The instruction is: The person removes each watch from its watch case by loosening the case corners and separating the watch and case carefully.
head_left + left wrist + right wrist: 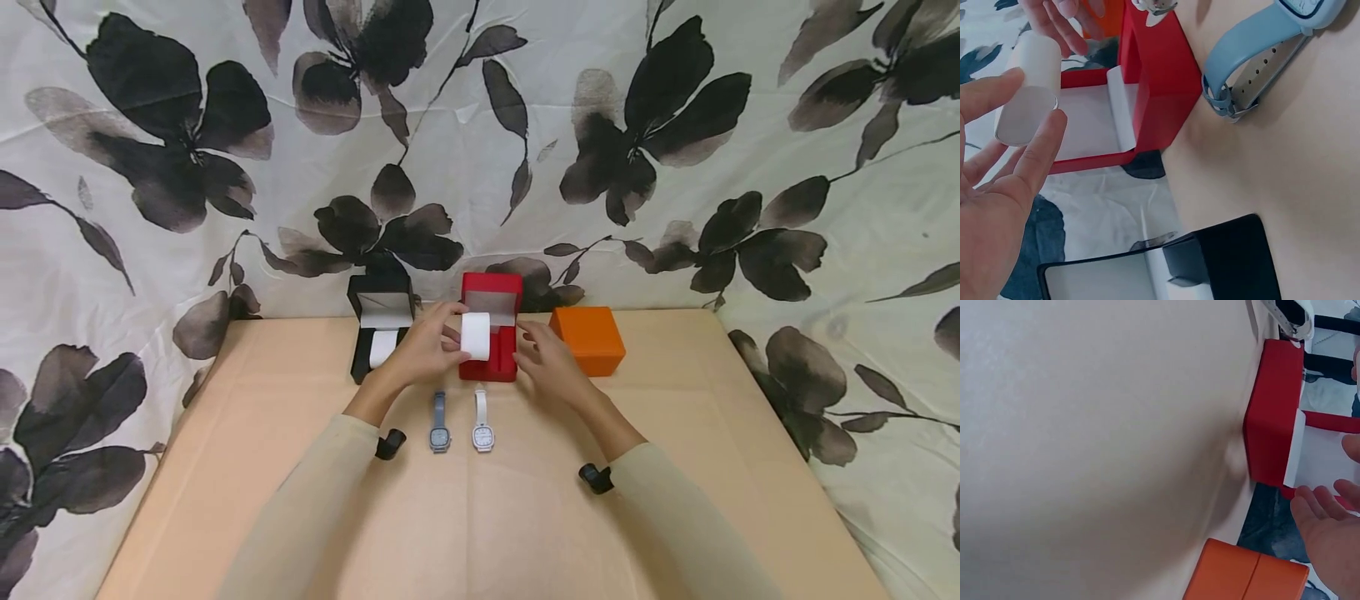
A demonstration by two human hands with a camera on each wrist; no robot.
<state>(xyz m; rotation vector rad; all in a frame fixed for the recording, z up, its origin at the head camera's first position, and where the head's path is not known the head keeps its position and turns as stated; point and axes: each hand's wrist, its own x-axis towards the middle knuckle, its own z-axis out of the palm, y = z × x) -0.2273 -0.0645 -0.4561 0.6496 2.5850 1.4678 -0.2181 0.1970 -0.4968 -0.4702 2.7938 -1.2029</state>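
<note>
My left hand (422, 348) holds a white watch cushion (476, 337) above the open red watch box (491, 285). In the left wrist view, its thumb and fingers pinch the cushion (1034, 75) by its sides. My right hand (557, 365) is at the right side of the red box, fingers loosely extended and holding nothing. The right wrist view puts those fingers (1317, 503) beside the box's lid; whether they touch it I cannot tell. In front of the boxes lie a blue watch (440, 438) and a white watch (483, 437), straps fastened.
An open black watch box (360, 358) with a white cushion (382, 347) inside stands left of the red one, partly behind my left hand. A closed orange box (588, 340) stands to the right. Behind the table (465, 533) hangs a floral cloth (510, 175).
</note>
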